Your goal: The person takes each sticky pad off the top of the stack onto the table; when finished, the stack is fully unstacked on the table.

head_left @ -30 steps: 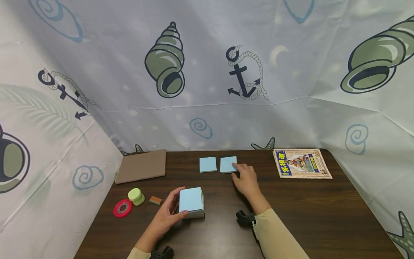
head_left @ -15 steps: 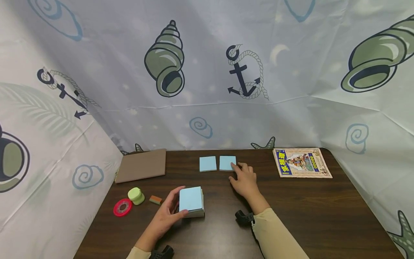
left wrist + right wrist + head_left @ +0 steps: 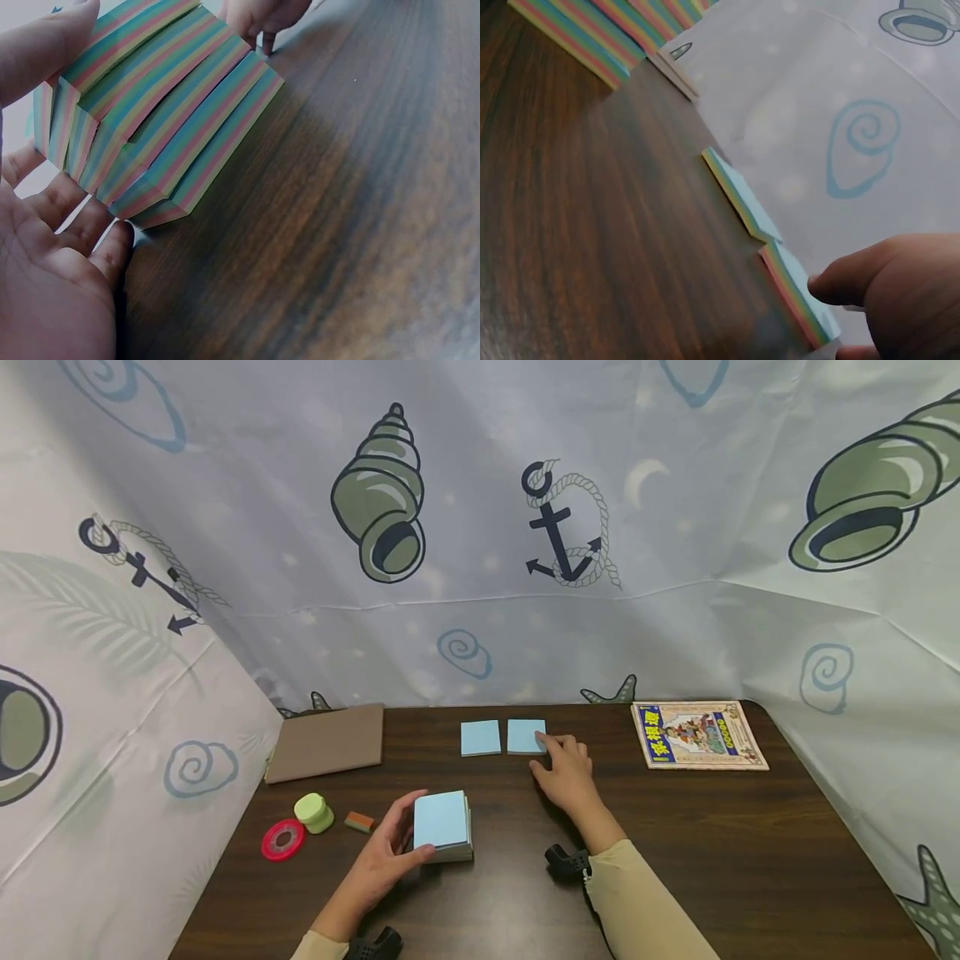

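While the left hand (image 3: 386,860) grips the thick blue-topped rainbow-edged paper stack (image 3: 442,827) mid-counter (image 3: 712,860), the right hand (image 3: 566,770) rests relaxed fingertips on the right thin blue square pad (image 3: 525,736) beside its twin (image 3: 480,737).

The left hand (image 3: 52,277) lies at seven o'clock, its thumb along the top of a striped paper block (image 3: 150,112) on the dark bench (image 3: 337,225). At twelve o'clock, other fingers (image 3: 262,15) touch down.
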The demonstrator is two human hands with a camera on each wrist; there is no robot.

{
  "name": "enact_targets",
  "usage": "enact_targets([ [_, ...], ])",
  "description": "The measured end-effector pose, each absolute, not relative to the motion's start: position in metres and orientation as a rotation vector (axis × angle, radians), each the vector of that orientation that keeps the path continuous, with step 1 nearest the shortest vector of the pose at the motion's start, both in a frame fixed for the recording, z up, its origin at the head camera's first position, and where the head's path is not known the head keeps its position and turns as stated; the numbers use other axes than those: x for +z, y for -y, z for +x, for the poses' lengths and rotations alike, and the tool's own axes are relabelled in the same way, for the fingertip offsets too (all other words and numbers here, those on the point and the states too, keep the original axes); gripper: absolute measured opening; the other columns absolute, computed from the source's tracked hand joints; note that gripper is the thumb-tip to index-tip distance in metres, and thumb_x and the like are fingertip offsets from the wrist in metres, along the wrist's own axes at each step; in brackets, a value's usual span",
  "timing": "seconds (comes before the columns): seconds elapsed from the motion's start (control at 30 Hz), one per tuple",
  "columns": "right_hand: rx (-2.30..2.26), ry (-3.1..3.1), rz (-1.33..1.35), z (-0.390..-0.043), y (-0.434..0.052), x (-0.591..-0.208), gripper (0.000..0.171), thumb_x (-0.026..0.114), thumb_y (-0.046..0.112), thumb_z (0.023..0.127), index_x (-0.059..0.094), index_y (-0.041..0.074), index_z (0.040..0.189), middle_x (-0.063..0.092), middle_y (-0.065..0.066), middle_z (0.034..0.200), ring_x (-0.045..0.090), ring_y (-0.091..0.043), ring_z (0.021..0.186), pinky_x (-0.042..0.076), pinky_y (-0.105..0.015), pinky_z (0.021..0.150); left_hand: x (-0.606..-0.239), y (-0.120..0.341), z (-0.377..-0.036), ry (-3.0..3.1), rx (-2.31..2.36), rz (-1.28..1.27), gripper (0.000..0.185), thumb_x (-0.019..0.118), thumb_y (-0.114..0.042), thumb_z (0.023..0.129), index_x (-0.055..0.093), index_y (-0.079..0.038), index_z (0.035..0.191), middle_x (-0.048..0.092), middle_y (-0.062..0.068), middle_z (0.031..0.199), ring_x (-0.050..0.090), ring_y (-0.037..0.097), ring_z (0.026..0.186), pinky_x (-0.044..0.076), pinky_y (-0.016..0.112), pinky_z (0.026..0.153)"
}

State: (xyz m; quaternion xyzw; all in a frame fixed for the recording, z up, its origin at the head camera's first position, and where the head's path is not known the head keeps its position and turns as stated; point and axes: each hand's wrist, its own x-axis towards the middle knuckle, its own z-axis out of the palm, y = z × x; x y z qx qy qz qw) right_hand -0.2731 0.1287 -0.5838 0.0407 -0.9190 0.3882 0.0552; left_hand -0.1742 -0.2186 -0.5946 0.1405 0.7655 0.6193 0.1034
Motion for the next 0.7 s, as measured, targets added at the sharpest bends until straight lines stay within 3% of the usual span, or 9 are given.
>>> enact_targets([
  [0.27, 1.290, 2.705, 0.093, -0.275, -0.129, -0.569, 0.052, 0.075, 0.025, 0.103, 0.063, 0.017, 0.153, 0.054, -0.023, 0.147, 0.044, -0.046, 0.139, 0.034, -0.069, 0.114, -0.595, 0.217, -0.176, -2.248, 1.820, 0.374, 0.083, 0.078, -0.014, 0.101, 0.032, -0.023, 0.169, 0.035, 0.012, 0.174, 0.029, 0.035, 0.164, 0.031, 0.005, 0.113],
  [0.5, 1.483, 2.657, 0.217, -0.268, -0.122, -0.546, 0.047, 0.074, 0.023, 0.104, 0.063, 0.016, 0.150, 0.061, -0.020, 0.140, 0.057, -0.043, 0.133, 0.050, -0.063, 0.108, -0.597, 0.217, -0.175, -2.242, 1.833, 0.376, 0.085, 0.078, -0.013, 0.101, 0.031, -0.021, 0.170, 0.035, 0.012, 0.175, 0.026, 0.038, 0.165, 0.031, 0.006, 0.114],
  [0.7, 1.632, 2.655, 0.335, -0.256, -0.112, -0.526, 0.043, 0.073, 0.024, 0.106, 0.064, 0.022, 0.148, 0.068, -0.010, 0.128, 0.071, -0.031, 0.114, 0.058, -0.053, 0.097, -0.595, 0.216, -0.176, -2.245, 1.832, 0.400, 0.086, 0.078, -0.012, 0.102, 0.028, -0.019, 0.171, 0.033, 0.013, 0.176, 0.025, 0.037, 0.165, 0.031, 0.005, 0.114],
])
